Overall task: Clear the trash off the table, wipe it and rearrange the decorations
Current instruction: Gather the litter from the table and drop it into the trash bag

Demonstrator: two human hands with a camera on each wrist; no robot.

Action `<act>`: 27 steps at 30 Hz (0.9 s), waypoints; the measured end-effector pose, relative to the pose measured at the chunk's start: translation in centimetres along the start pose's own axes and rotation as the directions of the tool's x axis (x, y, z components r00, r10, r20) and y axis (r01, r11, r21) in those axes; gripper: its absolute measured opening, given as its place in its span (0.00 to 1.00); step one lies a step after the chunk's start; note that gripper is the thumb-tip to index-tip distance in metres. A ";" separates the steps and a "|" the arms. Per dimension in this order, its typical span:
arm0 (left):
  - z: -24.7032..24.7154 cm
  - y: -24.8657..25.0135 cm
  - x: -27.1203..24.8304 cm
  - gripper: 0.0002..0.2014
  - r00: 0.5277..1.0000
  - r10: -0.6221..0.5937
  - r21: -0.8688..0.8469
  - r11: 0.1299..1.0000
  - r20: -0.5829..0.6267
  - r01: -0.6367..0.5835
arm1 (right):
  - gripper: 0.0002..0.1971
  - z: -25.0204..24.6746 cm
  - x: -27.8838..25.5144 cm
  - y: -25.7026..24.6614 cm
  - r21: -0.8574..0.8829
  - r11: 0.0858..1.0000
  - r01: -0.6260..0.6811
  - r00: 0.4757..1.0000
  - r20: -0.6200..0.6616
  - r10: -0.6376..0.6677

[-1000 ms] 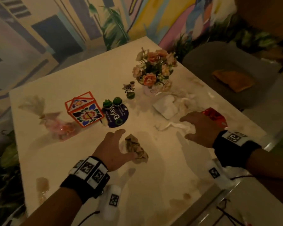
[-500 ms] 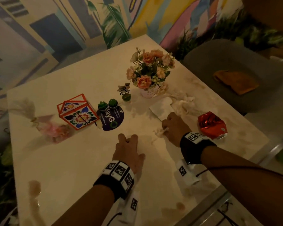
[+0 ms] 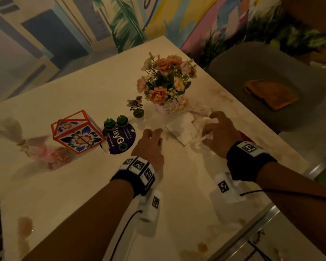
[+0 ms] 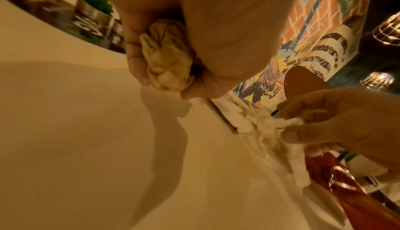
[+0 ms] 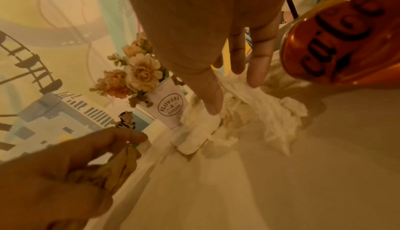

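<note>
My left hand (image 3: pixel 151 140) hovers over the white table (image 3: pixel 68 185), its fingers curled round a crumpled brown paper ball (image 4: pixel 166 55). My right hand (image 3: pixel 215 129) lies on a heap of white tissue (image 5: pixel 259 114) beside the flower pot (image 3: pixel 165 108), and thumb and fingers pinch a wad of it (image 4: pixel 288 122). A folded white napkin (image 3: pixel 183 129) lies between the two hands. A crushed red can (image 5: pixel 337 42) sits just right of my right wrist, mostly hidden in the head view.
Decorations stand at the back: a zebra figure (image 3: pixel 135 103), small green pots (image 3: pixel 109 123), a flowered lantern box (image 3: pixel 77 133), a purple round sign (image 3: pixel 120 141) and a pink wrapped bag (image 3: pixel 45 151). Brown stains (image 3: pixel 24 225) mark the near table. An orange cloth (image 3: pixel 271 94) lies on the grey chair.
My left hand closed on the brown paper ball and carried it forward. My right hand left the red can, crossed to the tissue heap and took hold of tissue.
</note>
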State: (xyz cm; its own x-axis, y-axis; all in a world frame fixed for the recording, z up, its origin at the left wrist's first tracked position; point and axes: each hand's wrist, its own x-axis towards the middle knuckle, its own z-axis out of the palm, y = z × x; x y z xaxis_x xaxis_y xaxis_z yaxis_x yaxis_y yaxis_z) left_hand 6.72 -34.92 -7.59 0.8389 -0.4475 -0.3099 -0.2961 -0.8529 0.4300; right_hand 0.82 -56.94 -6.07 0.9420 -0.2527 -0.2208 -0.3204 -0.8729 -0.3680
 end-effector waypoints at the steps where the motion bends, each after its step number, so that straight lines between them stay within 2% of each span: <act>1: -0.1 0.5 0.7 0.34 1.000 0.011 -0.033 0.999 -0.008 -0.011 | 0.06 0.1 0.5 0.0 -0.010 1.000 0.019 1.000 0.021 -0.019; 3: -0.2 1.5 2.1 0.29 1.000 0.002 -0.175 0.985 -0.028 -0.006 | 0.13 0.5 1.5 0.1 -0.040 0.998 0.055 0.997 0.060 -0.053; 5: 0.1 2.5 3.7 0.18 0.998 0.016 -0.287 0.958 -0.053 -0.031 | 0.19 0.5 2.3 0.4 -0.089 0.994 0.063 0.992 0.114 -0.053; 7: 0.4 3.3 5.2 0.09 0.999 0.032 -0.292 0.956 -0.004 -0.032 | 0.18 0.2 2.9 0.6 -0.124 0.989 0.079 0.982 0.180 -0.056; 9: 0.3 4.3 6.2 0.06 0.995 0.021 -0.245 0.969 0.095 0.003 | 0.16 0.0 3.5 0.9 -0.120 0.989 0.087 0.975 0.213 -0.060; 11: 0.1 5.1 6.8 0.11 0.984 0.008 -0.192 0.981 0.176 0.027 | 0.16 -0.1 3.9 1.0 -0.073 0.993 0.094 0.969 0.237 -0.074; 15: 0.7 4.9 7.7 0.17 0.971 -0.066 -0.165 0.981 0.231 0.106 | 0.06 0.3 4.4 0.8 -0.055 0.991 0.120 0.969 0.224 -0.105; 17: 1.3 4.7 8.0 0.16 0.972 -0.067 -0.094 0.991 0.227 0.090 | 0.06 0.6 4.4 0.6 -0.056 0.993 0.106 0.975 0.203 -0.092; 20: 1.8 4.6 8.2 0.13 0.972 -0.129 -0.111 0.982 0.195 0.153 | 0.06 0.7 4.3 0.3 -0.034 0.995 0.093 0.981 0.175 -0.085; 23: 1.9 4.7 7.8 0.13 0.981 -0.174 -0.164 0.969 0.083 0.185 | 0.09 0.8 3.9 0.2 0.025 0.998 0.055 0.983 0.176 -0.058; 24: 2.1 4.7 7.9 0.13 0.983 -0.182 -0.191 0.964 0.039 0.186 | 0.10 0.8 3.8 0.3 0.052 0.998 0.033 0.984 0.175 -0.042; 27: 2.1 5.1 7.8 0.23 0.967 -0.245 -0.337 0.907 0.068 0.253 | 0.11 1.1 3.4 0.6 0.145 0.989 -0.039 0.990 0.143 0.018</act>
State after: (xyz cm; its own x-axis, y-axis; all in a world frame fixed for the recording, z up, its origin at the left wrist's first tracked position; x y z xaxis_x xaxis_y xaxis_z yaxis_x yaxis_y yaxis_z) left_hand 10.82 -43.38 -9.58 0.8528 -0.2421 -0.4627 0.0982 -0.7959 0.5974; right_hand 3.72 -57.84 -8.01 0.9121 -0.2062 -0.3543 -0.3681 -0.7925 -0.4863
